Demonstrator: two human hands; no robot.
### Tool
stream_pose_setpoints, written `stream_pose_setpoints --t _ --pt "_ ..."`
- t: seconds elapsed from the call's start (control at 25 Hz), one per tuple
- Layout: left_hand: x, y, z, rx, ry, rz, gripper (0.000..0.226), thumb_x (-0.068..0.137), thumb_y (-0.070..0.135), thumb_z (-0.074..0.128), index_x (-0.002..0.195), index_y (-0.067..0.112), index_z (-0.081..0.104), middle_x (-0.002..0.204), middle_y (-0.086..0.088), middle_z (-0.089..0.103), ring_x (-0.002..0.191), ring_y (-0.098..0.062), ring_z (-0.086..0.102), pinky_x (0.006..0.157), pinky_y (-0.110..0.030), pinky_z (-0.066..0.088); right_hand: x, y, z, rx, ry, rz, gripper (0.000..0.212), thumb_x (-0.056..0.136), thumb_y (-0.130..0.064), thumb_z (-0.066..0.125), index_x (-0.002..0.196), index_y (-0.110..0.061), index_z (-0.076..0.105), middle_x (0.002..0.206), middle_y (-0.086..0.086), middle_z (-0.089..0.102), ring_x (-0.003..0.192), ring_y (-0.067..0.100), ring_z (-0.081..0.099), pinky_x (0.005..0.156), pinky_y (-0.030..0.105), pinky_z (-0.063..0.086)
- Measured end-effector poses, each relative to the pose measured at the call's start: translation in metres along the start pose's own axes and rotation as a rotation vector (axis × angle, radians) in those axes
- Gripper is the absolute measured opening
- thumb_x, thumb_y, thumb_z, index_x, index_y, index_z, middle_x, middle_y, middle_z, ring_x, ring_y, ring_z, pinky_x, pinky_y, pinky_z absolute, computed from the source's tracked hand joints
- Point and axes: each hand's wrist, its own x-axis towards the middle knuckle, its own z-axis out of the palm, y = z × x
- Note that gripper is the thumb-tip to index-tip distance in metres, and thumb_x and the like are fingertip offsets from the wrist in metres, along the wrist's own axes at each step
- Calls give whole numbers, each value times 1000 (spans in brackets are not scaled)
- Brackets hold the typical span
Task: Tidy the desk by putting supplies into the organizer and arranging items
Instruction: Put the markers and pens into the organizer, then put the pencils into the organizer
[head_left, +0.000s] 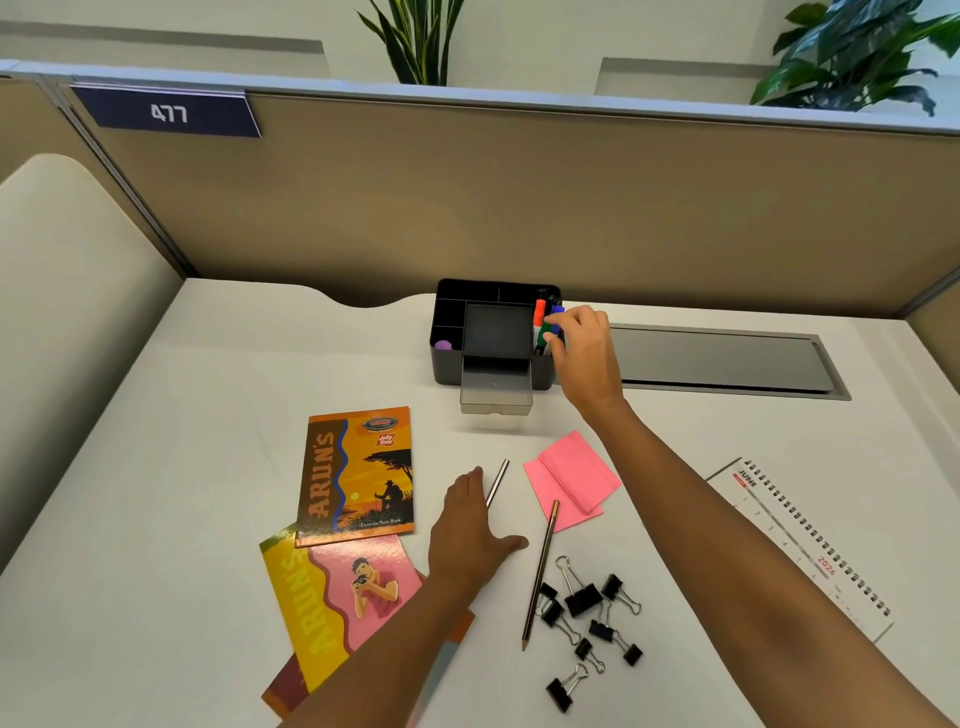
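A black desk organizer (452, 322) stands at the back of the white desk, its clear front drawer (496, 402) pulled out. Markers stand in its right compartment: an orange-capped one (540, 310) and a green one (545, 332). My right hand (584, 353) is at that compartment, fingers pinched on a blue-capped marker (557, 312). My left hand (470, 525) lies flat on the desk with its fingers over a silver-striped pencil (500, 478). A brown pencil (540, 574) lies beside it, its top on pink sticky notes (571, 480). Several black binder clips (589, 618) are scattered near the front.
Two notebooks lie at the left, an orange one (356, 475) over a pink and yellow one (332, 597). A spiral desk calendar (810, 545) lies at the right. A grey cable hatch (722, 361) is set into the desk behind my right hand. A purple item (443, 344) sits in the organizer's left compartment.
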Motion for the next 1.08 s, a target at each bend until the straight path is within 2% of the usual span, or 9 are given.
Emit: stream_pose_setpoints --t 0.16,0.28,0.4,0.52,0.64,0.76,0.92,1.08 --pt "0 -1 0 15 8 13 113 70 58 77 153 16 14 157 -1 25 145 -18 25 112 -33 36 -9 2 1 -89 -133 67 43 95 -24 61 137 -16 55 114 8 56 109 23 48 88 34 48" --pt "0 -4 -2 35 17 38 109 69 60 77 151 16 20 153 -2 32 141 -18 31 109 -31 37 -21 -4 -9 -20 -118 127 49 93 -25 63 140 -18 48 120 7 54 114 22 45 92 32 45" --pt "1 -10 -7 84 -33 96 106 71 58 76 150 13 22 153 -3 33 142 -19 30 112 -30 33 -48 -10 -24 106 -163 229 39 91 -23 64 128 -13 55 117 7 58 111 23 49 87 31 44" --pt "1 -16 -17 96 -69 129 98 70 52 80 146 14 29 147 -1 39 135 -18 37 105 -30 37 -89 -8 -36 163 -388 460 32 89 -29 67 117 -15 60 107 4 66 97 22 62 77 25 42" --pt "0 -19 -24 77 -97 144 92 75 46 78 146 13 30 149 -1 38 135 -19 41 105 -31 37 -141 -10 -39 99 -563 652 37 86 -33 70 116 -16 59 104 3 66 88 21 64 77 26 45" --pt "-1 -20 -24 89 -88 154 76 86 41 69 145 12 31 145 -3 42 127 -23 49 101 -33 42 -191 -15 -33 121 -532 741 37 84 -32 71 113 -14 56 98 3 68 89 23 66 80 32 52" --pt "3 -20 -25 173 -122 159 68 92 42 62 144 8 34 151 -8 38 129 -25 48 103 -34 42 -232 -26 -32 135 -427 877 29 82 -39 72 90 -16 57 85 3 67 82 23 64 73 33 53" --pt "5 -20 -23 243 -142 150 49 91 41 63 121 3 55 160 0 23 129 -22 50 102 -34 43 -235 -42 -35 71 -434 867 39 79 -44 76 68 -9 61 72 7 69 71 25 65 69 33 52"
